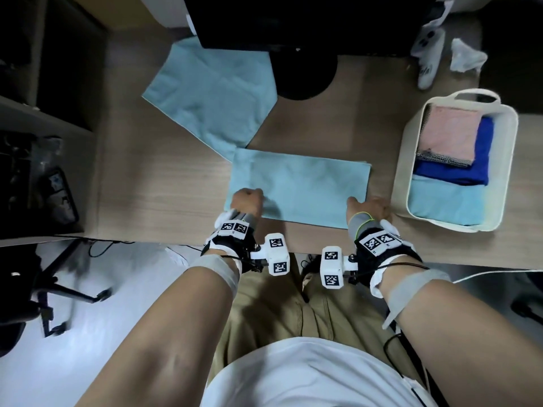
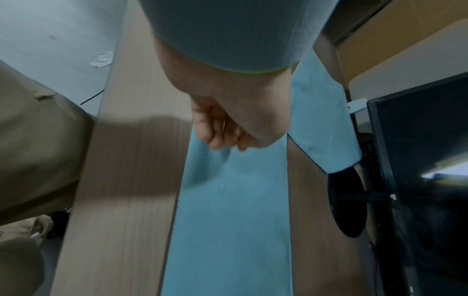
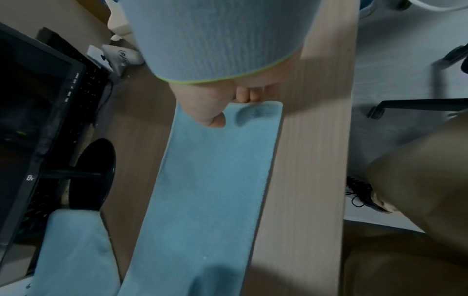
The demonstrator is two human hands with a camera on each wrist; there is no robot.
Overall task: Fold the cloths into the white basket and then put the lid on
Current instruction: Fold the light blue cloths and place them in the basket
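A person seated at a wood-grain worktop [image 1: 152,183] works on a light-blue cloth [image 1: 299,186] that lies flat as a long rectangle, already folded at least once judging by its doubled edge, directly in front of the body. The left hand [image 1: 246,201] has its fingers curled over the near left corner, pinching the fabric there, as the left wrist view shows; the right hand [image 1: 368,208] sits at the near right corner with the thumb laid on top of the cloth and the fingers tucked at its end edge, a grip that appears to nip that corner. To the right, well apart from the hands but near the cloth's end, stands the white basket [image 1: 408,160], which already holds a light-blue cloth at its near end, a dark-blue one in the middle and a pink one on top at the far end, with a strip of patterned fabric showing beneath the pink. A second light-blue cloth [image 1: 211,95] lies spread and unfolded farther back on the worktop, its far corner tucked under the monitor [image 1: 252,22], whose round black base [image 1: 305,74] stands beside it. By this reading the job is past its midpoint: several cloths are in, one is mid-fold, one is untouched. The lid cannot be made out in any view, so that last step remains entirely ahead. A white controller [image 1: 427,57] and a crumpled tissue [image 1: 467,55] lie beyond the basket.
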